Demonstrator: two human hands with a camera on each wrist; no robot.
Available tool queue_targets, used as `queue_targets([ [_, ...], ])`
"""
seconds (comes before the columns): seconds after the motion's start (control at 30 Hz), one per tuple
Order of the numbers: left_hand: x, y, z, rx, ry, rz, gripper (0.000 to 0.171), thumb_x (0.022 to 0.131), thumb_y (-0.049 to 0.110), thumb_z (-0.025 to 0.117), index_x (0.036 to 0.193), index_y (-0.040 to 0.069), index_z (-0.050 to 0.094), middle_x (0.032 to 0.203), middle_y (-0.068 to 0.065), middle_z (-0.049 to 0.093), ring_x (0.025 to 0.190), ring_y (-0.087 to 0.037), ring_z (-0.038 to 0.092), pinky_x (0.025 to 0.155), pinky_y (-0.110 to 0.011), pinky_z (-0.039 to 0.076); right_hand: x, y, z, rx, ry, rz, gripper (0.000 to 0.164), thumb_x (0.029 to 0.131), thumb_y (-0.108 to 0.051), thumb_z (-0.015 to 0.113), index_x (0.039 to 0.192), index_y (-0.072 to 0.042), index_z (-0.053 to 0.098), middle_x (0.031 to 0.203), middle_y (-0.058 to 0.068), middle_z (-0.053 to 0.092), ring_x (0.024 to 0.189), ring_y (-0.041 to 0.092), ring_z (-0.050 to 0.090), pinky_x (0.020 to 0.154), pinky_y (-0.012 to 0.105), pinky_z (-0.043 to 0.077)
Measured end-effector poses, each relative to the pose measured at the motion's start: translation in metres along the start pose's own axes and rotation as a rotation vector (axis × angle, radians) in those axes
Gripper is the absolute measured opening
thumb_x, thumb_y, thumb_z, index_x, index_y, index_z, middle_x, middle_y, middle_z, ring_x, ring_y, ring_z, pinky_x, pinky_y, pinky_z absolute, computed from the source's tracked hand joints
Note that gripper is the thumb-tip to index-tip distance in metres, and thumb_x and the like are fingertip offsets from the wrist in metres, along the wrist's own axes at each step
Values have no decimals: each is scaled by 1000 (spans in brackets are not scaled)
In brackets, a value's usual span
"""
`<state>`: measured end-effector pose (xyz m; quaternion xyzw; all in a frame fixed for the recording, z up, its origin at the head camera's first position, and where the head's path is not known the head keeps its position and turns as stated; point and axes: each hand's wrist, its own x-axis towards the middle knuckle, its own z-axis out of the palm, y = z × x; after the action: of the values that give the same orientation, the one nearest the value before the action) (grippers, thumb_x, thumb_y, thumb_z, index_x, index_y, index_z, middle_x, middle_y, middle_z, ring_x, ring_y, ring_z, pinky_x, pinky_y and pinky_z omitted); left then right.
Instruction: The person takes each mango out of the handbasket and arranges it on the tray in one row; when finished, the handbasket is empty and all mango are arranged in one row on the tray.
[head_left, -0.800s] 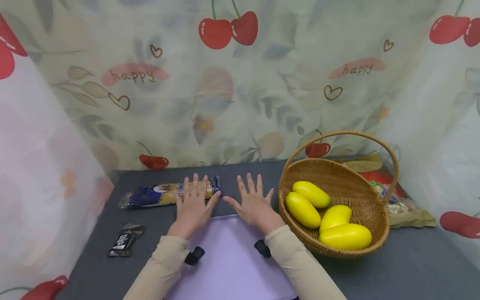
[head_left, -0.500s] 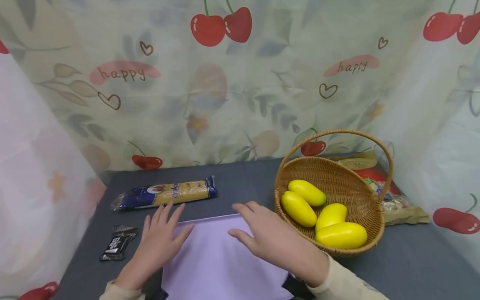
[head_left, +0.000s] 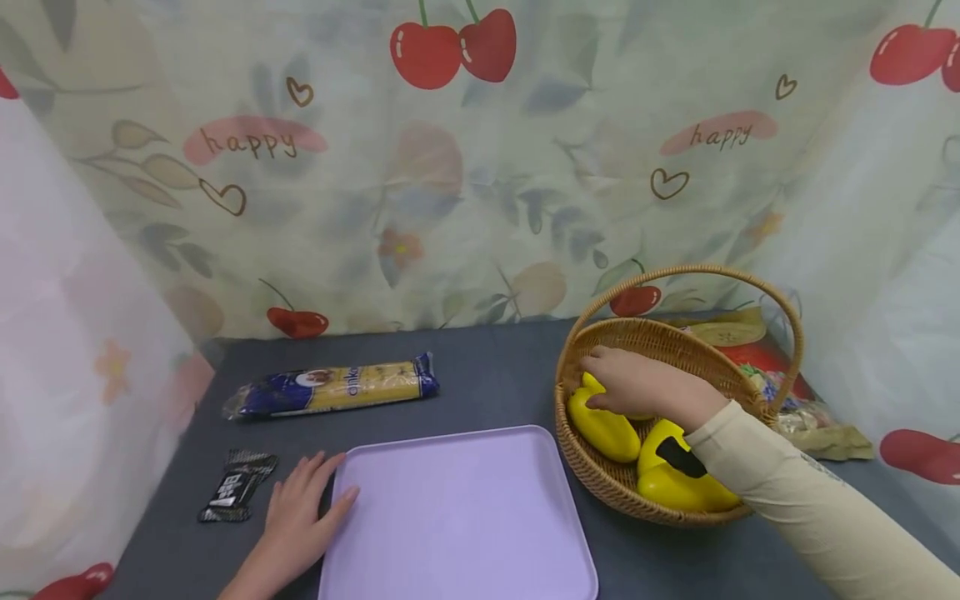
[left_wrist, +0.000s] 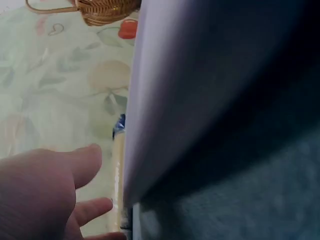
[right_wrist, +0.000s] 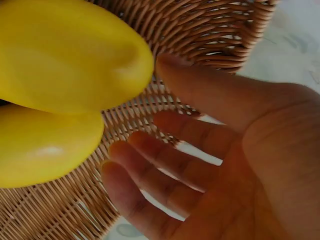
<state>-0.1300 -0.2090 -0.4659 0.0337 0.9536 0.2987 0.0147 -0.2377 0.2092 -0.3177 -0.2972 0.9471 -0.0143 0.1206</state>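
In the head view, my right hand reaches into the wicker basket over the yellow mangoes. One mango lies just below the thumb; another is mostly covered by the hand. The right wrist view shows the fingers spread in a loose curve beside a large yellow mango, thumb tip right at its end, with a second mango below. More mangoes lie in the basket's front, partly hidden behind the sleeve. My left hand rests with relaxed fingers at the left edge of a lilac tray.
A long blue-and-yellow packet lies behind the tray. Left of the left hand is a small black wrapped snack. A brown and red bag stands behind the basket, near the patterned curtain.
Both hands were spread over the tray's far edge, then parted. The right hand has moved right into the basket; the left has drawn back to the tray's left edge.
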Motion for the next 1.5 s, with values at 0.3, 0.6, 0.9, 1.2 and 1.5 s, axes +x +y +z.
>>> queue_targets([
  [0.3,-4,-15,9,-25,-83,-37,75,95,52,49,149,3,28,151,-33,21,138,-55,10,100,-78,7,20,10,13,68,-97,-40,41,89,-23,68,125,-6,59,122,11,61,118,35,53,98,49,44],
  [0.6,-5,-16,11,11,-101,-26,80,94,55,49,151,5,24,153,-30,21,140,-51,8,102,-74,6,20,9,20,62,-132,-58,43,92,-17,65,131,-3,53,126,11,62,119,32,55,110,60,24],
  [0.9,-4,-11,9,-14,-142,-84,77,97,56,43,152,6,23,155,-28,18,142,-49,4,105,-72,2,17,8,17,40,-154,-65,42,94,-17,62,131,0,54,130,18,57,125,40,48,108,60,28],
  [1.2,-6,-10,9,-30,-97,-61,71,99,52,41,151,6,26,153,-28,22,142,-49,7,104,-72,4,5,8,9,61,-118,-91,38,94,-18,61,129,-3,58,124,14,61,116,33,55,97,48,46],
  [1.5,-6,-12,11,-13,-103,-62,73,98,54,40,151,6,26,153,-28,22,142,-48,7,104,-71,4,-12,13,5,107,-27,-76,46,95,-21,60,135,0,51,130,18,56,119,37,53,98,52,44],
])
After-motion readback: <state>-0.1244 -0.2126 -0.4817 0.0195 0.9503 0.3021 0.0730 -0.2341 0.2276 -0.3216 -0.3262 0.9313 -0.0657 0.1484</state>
